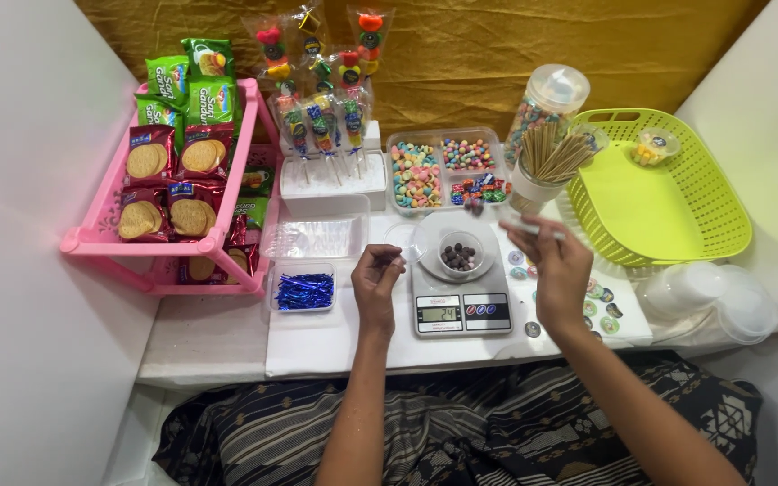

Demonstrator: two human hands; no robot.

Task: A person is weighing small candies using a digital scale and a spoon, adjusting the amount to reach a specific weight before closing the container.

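Your lime green basket fills the right end of the white table, and the pink rack of biscuit packets stands at the left end. Between them, at the back, a divided clear tray holds coloured sweets, with a cup of wooden skewers just to its right. Nearer you sits the digital kitchen scale, and on its platform rests a small clear cup holding dark round candies. A shallow clear tub of blue foil twist ties lies to the left of the scale.

Your right hand is raised just right of the scale, fingers curled closed around a thin pale stick. The stick's long axis runs nearly level, left to right; its free end points left towards the sweet tray. A small dark candy shows just beyond that end, but you cannot tell whether it touches the stick.

Your left hand hovers just left of the scale, fingertips pinched together; what it holds, if anything, is too small to tell.
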